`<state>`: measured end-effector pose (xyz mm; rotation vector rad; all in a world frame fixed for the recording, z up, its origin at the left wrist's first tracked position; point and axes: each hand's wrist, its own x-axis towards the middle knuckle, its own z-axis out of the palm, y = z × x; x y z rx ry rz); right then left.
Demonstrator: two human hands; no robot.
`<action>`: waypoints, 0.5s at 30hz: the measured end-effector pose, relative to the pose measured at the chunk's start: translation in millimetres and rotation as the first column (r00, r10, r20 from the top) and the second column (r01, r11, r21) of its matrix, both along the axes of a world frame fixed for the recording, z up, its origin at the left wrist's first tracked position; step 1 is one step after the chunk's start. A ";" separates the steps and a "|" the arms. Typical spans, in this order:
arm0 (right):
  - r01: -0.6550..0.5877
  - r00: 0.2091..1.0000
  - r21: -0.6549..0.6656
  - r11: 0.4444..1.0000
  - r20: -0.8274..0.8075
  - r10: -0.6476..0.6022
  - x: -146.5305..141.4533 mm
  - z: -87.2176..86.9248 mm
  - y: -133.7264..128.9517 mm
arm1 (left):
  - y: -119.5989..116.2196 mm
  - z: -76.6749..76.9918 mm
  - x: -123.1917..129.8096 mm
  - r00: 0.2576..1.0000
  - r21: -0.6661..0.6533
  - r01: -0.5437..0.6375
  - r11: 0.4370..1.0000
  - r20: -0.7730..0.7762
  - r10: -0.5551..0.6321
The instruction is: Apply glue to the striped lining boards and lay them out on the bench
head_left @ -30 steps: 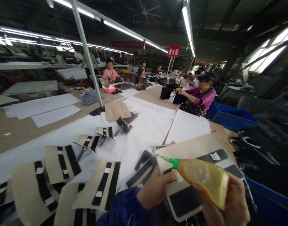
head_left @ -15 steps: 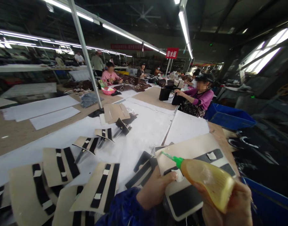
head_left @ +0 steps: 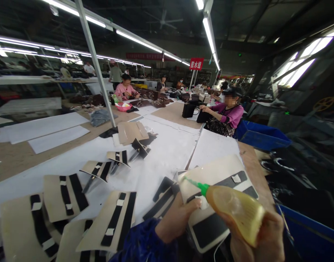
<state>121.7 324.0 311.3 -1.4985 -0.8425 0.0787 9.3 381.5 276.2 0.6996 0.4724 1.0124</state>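
Observation:
My right hand [head_left: 261, 233] is wrapped round a yellowish glue bottle [head_left: 235, 207] with a green nozzle. The bottle is tilted, and its nozzle tip lies at the upper left edge of a beige panel [head_left: 210, 171] with dark strips and white paper tabs. My left hand [head_left: 176, 220] grips this panel by its left side, thumb on top near one tab. The panel's lower part carries a dark rectangle. Just left of my left hand, other dark-striped pieces [head_left: 163, 198] lie on the white-covered table [head_left: 156, 160].
Several similar beige panels [head_left: 108, 218] are spread over the table's left side. A metal post [head_left: 94, 62] rises beyond them. Across the table, a person in purple [head_left: 229, 112] handles a black bag [head_left: 203, 115]. Blue bins [head_left: 262, 134] stand at the right.
The view has shifted slightly, so most things appear a little further left. Both hands keep their holds, and the nozzle stays at the panel's upper left edge.

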 end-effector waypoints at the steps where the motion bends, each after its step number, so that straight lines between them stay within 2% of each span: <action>1: -0.032 0.999 -0.011 0.999 -0.015 0.032 -3.4 -1.7 -1.9 | 0.2 1.7 1.2 1.000 -0.002 -0.014 1.000 0.014 0.015; 4: -0.014 0.999 0.012 1.000 -0.052 0.014 -11.0 -4.9 -3.8 | 0.7 5.2 3.6 0.999 0.012 -0.020 1.000 0.050 0.020; 8: -0.075 0.995 0.045 0.996 -0.069 0.078 -6.9 -1.4 1.9 | 2.4 0.4 -0.5 0.999 0.002 -0.018 1.000 0.034 0.018; 10: 0.043 0.999 0.006 0.999 -0.006 -0.043 -0.9 3.1 5.7 | 3.9 -5.3 -5.3 0.998 -0.022 -0.039 0.999 -0.045 0.038; 13: 0.242 0.967 0.001 0.970 0.078 -0.241 3.5 8.3 8.6 | 6.5 -12.5 -11.3 0.986 -0.065 -0.090 0.994 -0.146 0.080; 15: 0.194 0.979 0.023 0.981 0.058 -0.195 1.2 8.1 8.4 | 8.1 -14.2 -12.5 0.990 -0.075 -0.088 0.993 -0.119 0.078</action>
